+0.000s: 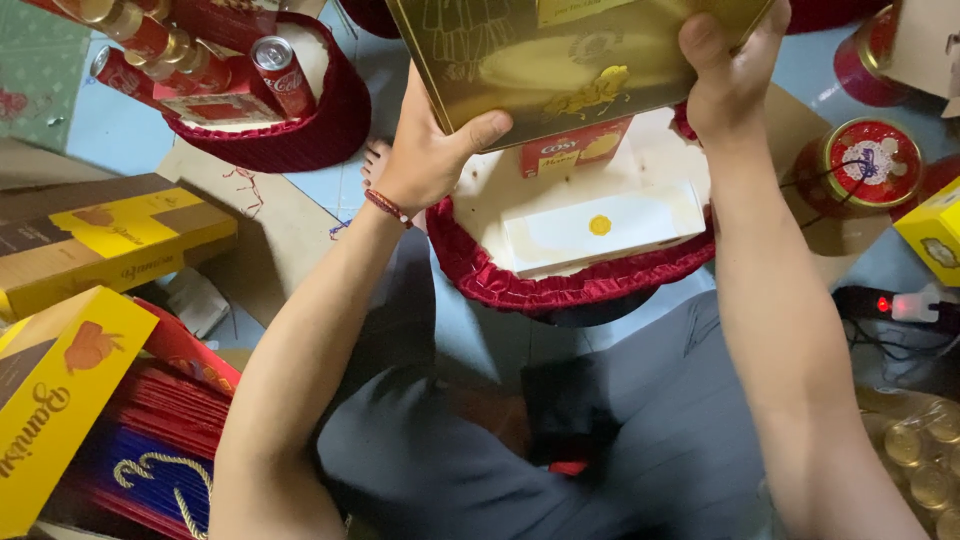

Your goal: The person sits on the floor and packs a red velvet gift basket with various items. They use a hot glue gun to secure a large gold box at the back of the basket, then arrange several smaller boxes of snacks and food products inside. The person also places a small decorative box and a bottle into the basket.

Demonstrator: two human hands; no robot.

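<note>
A flat gold box (560, 55) is gripped at both lower corners, with a small red packet (572, 157) and a long white box with a gold dot (600, 228) seen just under it, and yellow-and-brown cartons (105, 240) lying far left of the grip.

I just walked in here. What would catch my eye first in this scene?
Most striking is the big golden box at the top, gripped at its edges by the left hand and the right hand. Right below it sits a round red-trimmed tray holding a white box with a yellow dot. Yellow cartons are piled at the left.
</note>
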